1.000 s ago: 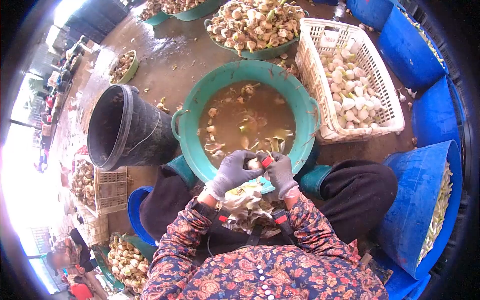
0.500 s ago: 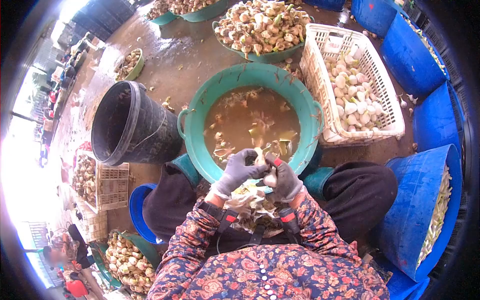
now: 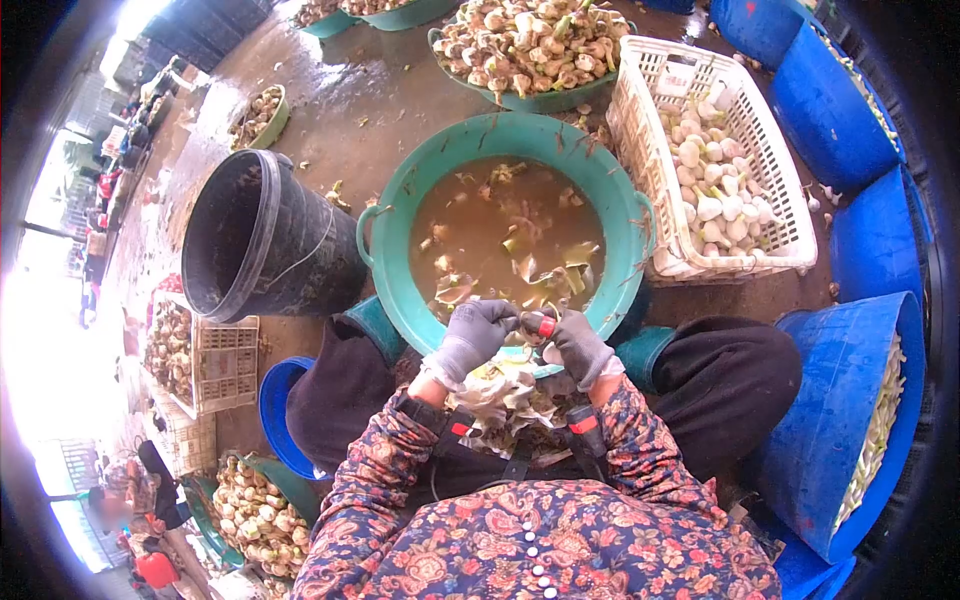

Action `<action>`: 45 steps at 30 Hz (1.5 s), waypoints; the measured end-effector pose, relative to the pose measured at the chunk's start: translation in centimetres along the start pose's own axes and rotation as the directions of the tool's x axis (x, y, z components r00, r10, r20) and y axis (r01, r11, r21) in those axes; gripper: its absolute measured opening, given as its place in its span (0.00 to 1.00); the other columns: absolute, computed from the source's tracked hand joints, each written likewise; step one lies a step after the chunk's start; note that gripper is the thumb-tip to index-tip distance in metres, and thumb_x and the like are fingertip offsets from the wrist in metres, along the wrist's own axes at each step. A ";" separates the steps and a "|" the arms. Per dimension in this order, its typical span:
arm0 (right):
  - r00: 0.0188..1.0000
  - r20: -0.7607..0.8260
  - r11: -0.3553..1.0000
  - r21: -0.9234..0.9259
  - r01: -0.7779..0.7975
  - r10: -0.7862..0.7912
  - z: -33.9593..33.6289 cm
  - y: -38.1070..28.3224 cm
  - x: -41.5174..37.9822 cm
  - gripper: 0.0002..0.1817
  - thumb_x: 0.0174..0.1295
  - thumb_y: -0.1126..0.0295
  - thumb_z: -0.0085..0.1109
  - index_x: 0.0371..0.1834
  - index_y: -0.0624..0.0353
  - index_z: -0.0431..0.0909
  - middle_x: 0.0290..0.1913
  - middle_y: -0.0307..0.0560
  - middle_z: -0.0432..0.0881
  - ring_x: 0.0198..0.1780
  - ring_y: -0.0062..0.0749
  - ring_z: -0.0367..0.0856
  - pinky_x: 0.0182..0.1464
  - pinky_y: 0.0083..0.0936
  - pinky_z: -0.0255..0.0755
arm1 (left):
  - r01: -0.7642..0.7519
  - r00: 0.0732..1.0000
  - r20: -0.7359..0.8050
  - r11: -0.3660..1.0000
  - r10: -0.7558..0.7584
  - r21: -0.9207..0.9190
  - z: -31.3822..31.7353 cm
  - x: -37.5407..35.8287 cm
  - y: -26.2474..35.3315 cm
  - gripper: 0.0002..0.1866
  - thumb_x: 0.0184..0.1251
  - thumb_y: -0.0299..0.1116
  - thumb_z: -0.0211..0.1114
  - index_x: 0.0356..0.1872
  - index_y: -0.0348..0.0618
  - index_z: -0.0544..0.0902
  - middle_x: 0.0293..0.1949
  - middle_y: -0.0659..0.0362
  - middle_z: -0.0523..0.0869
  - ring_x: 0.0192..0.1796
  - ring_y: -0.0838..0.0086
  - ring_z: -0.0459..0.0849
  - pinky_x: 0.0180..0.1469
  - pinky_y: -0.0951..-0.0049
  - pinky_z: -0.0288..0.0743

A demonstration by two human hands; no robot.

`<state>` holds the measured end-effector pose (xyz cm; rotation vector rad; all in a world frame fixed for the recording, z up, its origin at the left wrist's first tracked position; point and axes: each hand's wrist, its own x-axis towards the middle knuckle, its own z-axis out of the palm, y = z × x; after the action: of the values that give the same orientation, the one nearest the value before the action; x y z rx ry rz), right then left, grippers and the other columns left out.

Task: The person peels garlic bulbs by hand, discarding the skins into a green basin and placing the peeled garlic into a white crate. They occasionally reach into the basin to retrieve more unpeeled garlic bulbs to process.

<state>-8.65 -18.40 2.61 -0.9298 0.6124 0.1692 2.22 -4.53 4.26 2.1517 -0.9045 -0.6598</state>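
Both gloved hands meet over the near rim of a green tub [image 3: 400, 290] of brown water with peelings floating in it. My left hand [image 3: 472, 340], in a grey glove, is closed in a pinch; what its fingertips hold is hidden. My right hand [image 3: 582, 348] is closed around a white garlic bulb [image 3: 552, 353], mostly covered by the fingers. A red band [image 3: 546, 326] shows at that hand's thumb side. Beneath the hands, pale papery peelings [image 3: 505, 395] are heaped in my lap.
A white crate [image 3: 790, 225] with cleaned garlic stands right of the tub. A black bucket [image 3: 320, 250] leans at its left. Beyond lies a heaped basin of unpeeled garlic [image 3: 530, 50]. Blue barrels [image 3: 835, 400] line the right side. Another person [image 3: 135, 500] is at lower left.
My left hand's fingers have closed from a wider curl into a tighter pinch. The right hand has shifted slightly right, with the garlic bulb still in it.
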 end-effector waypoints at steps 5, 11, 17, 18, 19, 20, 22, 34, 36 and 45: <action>0.987 0.043 0.981 -0.109 0.162 -0.158 0.7 -0.6 -0.6 0.19 0.48 0.72 0.68 0.44 0.65 0.75 0.38 0.42 0.80 0.37 0.21 0.77 0.41 0.18 0.72 | 0.500 0.866 0.288 0.707 -0.408 -0.501 -0.1 0.2 -1.3 0.12 0.64 0.35 0.59 0.39 0.35 0.80 0.30 0.60 0.83 0.35 0.76 0.82 0.35 0.75 0.75; 0.947 0.104 0.952 0.072 0.298 -0.304 1.4 -0.1 -0.6 0.23 0.48 0.78 0.66 0.50 0.64 0.73 0.50 0.45 0.77 0.48 0.25 0.76 0.52 0.21 0.70 | 0.196 0.979 0.197 0.520 -0.054 -0.831 0.2 -1.7 -1.2 0.14 0.66 0.28 0.55 0.51 0.34 0.73 0.46 0.55 0.80 0.45 0.74 0.80 0.48 0.75 0.74; 0.937 0.031 0.937 0.061 0.345 -0.347 1.7 0.5 -0.1 0.22 0.48 0.76 0.67 0.49 0.62 0.74 0.49 0.45 0.78 0.50 0.27 0.76 0.54 0.22 0.69 | 0.229 0.960 0.245 -0.125 -0.138 -0.965 1.7 -1.8 -1.3 0.14 0.73 0.31 0.43 0.54 0.38 0.71 0.47 0.58 0.80 0.44 0.78 0.78 0.43 0.81 0.73; 0.937 0.029 0.936 0.062 0.347 -0.349 1.6 0.5 -0.1 0.22 0.48 0.76 0.67 0.49 0.62 0.74 0.49 0.45 0.78 0.50 0.27 0.76 0.54 0.22 0.69 | 0.231 0.959 0.247 -0.124 -0.136 -0.965 1.3 -2.0 -1.0 0.14 0.73 0.31 0.43 0.54 0.38 0.71 0.47 0.58 0.80 0.44 0.78 0.78 0.43 0.81 0.73; 0.852 0.054 0.821 -0.243 0.517 -0.520 1.6 0.5 -0.3 0.21 0.48 0.75 0.66 0.48 0.60 0.75 0.49 0.45 0.78 0.50 0.30 0.76 0.54 0.24 0.69 | 0.160 0.983 0.129 0.253 -0.133 -0.954 1.0 -2.4 -0.9 0.14 0.73 0.31 0.43 0.53 0.39 0.71 0.45 0.61 0.80 0.42 0.81 0.78 0.40 0.83 0.72; 0.743 0.138 0.594 -0.512 0.620 -0.655 1.7 0.4 -0.3 0.20 0.48 0.73 0.66 0.47 0.59 0.76 0.49 0.46 0.78 0.50 0.32 0.76 0.54 0.25 0.70 | 0.066 0.996 0.018 0.594 -0.086 -0.802 0.8 -2.7 -0.9 0.14 0.73 0.32 0.44 0.53 0.39 0.72 0.42 0.64 0.80 0.39 0.84 0.77 0.37 0.85 0.71; 0.698 0.122 0.382 -0.764 0.520 -0.706 2.5 -0.1 -1.3 0.17 0.47 0.70 0.65 0.43 0.56 0.79 0.46 0.49 0.79 0.49 0.36 0.77 0.52 0.28 0.70 | 0.116 0.989 0.063 0.453 -0.130 -0.884 0.7 -2.6 -1.9 0.13 0.73 0.33 0.45 0.52 0.40 0.73 0.38 0.69 0.78 0.35 0.88 0.74 0.32 0.88 0.68; 0.944 -0.198 0.946 0.135 0.295 -0.266 0.0 1.2 1.0 0.07 0.53 0.76 0.63 0.34 0.61 0.77 0.33 0.40 0.79 0.33 0.20 0.76 0.34 0.17 0.72 | 0.223 0.974 0.145 0.597 -0.176 -0.771 -2.5 -2.8 -0.6 0.12 0.66 0.35 0.57 0.45 0.38 0.77 0.38 0.62 0.81 0.37 0.81 0.78 0.40 0.77 0.75; 0.946 -0.041 0.947 0.022 0.322 -0.320 0.7 -0.3 0.1 0.08 0.55 0.78 0.59 0.38 0.62 0.77 0.38 0.41 0.80 0.39 0.21 0.77 0.40 0.16 0.72 | 0.174 0.979 0.035 0.739 -0.200 -0.651 -2.3 -2.2 -0.7 0.15 0.64 0.38 0.60 0.45 0.37 0.77 0.38 0.62 0.81 0.38 0.82 0.77 0.40 0.78 0.73; 0.960 0.144 0.971 0.030 0.237 -0.239 1.0 -0.1 -0.5 0.11 0.58 0.78 0.57 0.45 0.65 0.77 0.41 0.41 0.81 0.41 0.21 0.77 0.46 0.18 0.72 | 0.213 0.977 0.164 0.730 -0.139 -0.649 -1.5 -1.5 -1.4 0.11 0.60 0.32 0.64 0.38 0.35 0.79 0.30 0.65 0.81 0.33 0.83 0.76 0.37 0.81 0.71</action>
<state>-8.56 -17.59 3.42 -0.9617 0.3611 0.0176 2.80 -2.06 4.45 1.5603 -0.4057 -1.0219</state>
